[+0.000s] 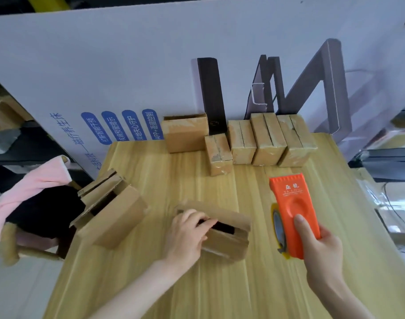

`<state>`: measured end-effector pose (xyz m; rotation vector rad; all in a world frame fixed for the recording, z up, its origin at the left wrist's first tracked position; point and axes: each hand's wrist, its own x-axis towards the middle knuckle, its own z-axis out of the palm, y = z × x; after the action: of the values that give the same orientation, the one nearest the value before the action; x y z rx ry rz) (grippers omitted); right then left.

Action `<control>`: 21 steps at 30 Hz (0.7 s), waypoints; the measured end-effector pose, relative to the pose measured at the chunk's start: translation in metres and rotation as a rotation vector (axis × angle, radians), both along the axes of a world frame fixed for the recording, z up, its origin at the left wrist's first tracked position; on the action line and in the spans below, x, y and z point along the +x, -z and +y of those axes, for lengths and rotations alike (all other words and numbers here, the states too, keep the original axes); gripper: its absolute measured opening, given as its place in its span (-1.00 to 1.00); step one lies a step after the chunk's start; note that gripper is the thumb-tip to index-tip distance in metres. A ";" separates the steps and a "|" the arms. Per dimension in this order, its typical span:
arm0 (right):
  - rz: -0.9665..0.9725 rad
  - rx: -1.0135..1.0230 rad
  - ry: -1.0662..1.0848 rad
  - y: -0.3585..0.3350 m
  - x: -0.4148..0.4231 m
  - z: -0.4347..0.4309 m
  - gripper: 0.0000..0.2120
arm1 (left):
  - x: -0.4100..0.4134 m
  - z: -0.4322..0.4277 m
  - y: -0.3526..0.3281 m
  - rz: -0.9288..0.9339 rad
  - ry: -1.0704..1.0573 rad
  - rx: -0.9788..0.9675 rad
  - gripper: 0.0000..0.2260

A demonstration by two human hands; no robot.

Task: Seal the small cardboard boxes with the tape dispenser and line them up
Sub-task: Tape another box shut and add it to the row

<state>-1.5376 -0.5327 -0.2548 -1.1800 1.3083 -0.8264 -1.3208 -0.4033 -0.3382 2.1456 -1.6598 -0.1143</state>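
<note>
My left hand (pixel 187 233) rests on a small cardboard box (pixel 229 236) near the middle of the table, fingers curled over its open top flaps; dark contents show inside. My right hand (pixel 319 249) grips an orange tape dispenser (pixel 293 210) to the right of that box, thumb on its flat face, the tape roll at its left side. Another open box (pixel 111 215) lies tilted at the left. Several taped boxes (pixel 261 141) stand in a row at the back right, and one more box (pixel 185 132) stands to their left.
The wooden table (pixel 196 176) ends at a large white printed board (pixel 104 77) behind. A dark upright block (pixel 211 95) stands behind the row. Pink and black cloth (pixel 35 199) hangs off the table's left edge. Cables and shelving lie to the right.
</note>
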 end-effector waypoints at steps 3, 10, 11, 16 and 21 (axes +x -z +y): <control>0.001 -0.012 0.014 0.000 -0.015 0.020 -0.81 | -0.013 -0.003 0.008 -0.045 -0.006 0.123 -0.40; 0.004 -0.003 0.056 -0.002 -0.049 0.066 -0.80 | -0.034 -0.017 0.030 -0.152 -0.009 0.433 -0.33; 0.010 0.005 0.060 -0.002 -0.054 0.071 -0.80 | -0.043 -0.015 0.031 -0.150 -0.014 0.437 -0.30; 0.024 0.037 0.064 -0.002 -0.071 0.084 -0.81 | -0.101 0.004 0.036 -0.060 -0.081 0.484 -0.31; 0.024 0.081 -0.035 -0.005 -0.069 0.077 -0.74 | -0.126 0.011 0.037 -0.002 -0.103 0.498 -0.33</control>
<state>-1.6071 -0.4552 -0.2493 -1.1485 1.3249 -0.7297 -1.4469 -0.3919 -0.3755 2.5822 -1.6449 -0.5456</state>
